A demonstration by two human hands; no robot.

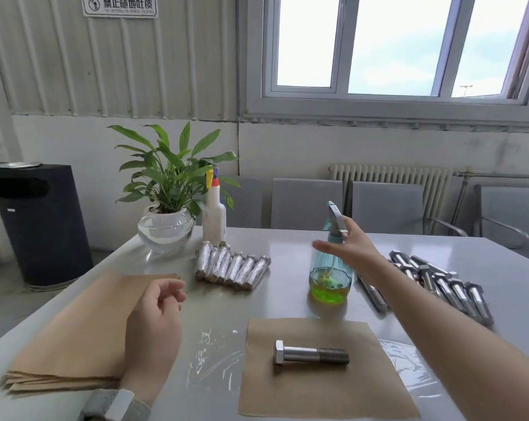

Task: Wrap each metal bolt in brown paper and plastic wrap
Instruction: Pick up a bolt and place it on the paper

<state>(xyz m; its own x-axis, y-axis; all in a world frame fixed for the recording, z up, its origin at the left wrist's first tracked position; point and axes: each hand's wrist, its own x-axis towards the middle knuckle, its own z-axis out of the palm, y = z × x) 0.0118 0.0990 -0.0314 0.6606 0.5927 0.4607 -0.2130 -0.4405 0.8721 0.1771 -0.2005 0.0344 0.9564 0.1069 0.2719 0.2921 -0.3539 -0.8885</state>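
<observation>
Head cam: grey glossy worktop w/ a square sheet of brown paper near the front edge, lying on a sheet of clear plastic wrap that shows on both sides of it. One bare steel hex bolt lies on its side on the paper, hex head to the left, thread to the right. Left hand rests over the near corner of a stack of brown paper sheets; its grip is loose, fingers lightly curled, holding nothing. Right hand is stretched out at the teal spray bottle w/ green liquid; fingers spread straight, grip not closed round the bottle, and whether skin touches the trigger I cannot tell. Row of wrapped bolts, shiny silver w/ brown ends, lies mid-worktop, left of the bottle. Pile of unwrapped steel bolts lies to the right, partly behind the right forearm. At the far edge: green plant in a clear glass bowl and, just beside it, a white squeeze bottle w/ yellow and red nozzle.
</observation>
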